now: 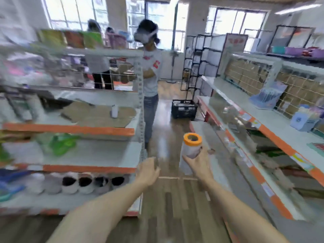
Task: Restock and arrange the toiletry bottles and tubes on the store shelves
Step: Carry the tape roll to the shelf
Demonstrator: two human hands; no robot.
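My right hand (197,163) grips a white bottle with an orange cap (192,145), held upright over the aisle floor. My left hand (148,170) is stretched forward beside it with the fingers curled; whether it holds something small is lost in blur. A small white bottle (114,111) stands alone on a brown board on the left shelf unit (70,129). The right shelf unit (273,137) runs along the aisle with orange edge strips.
A person wearing a headset stands in the aisle at the left unit's end post (141,102). A black crate (184,111) sits on the floor behind. Green bags (61,143) and slippers (84,184) fill the lower left shelves. Packets lie on the right shelf.
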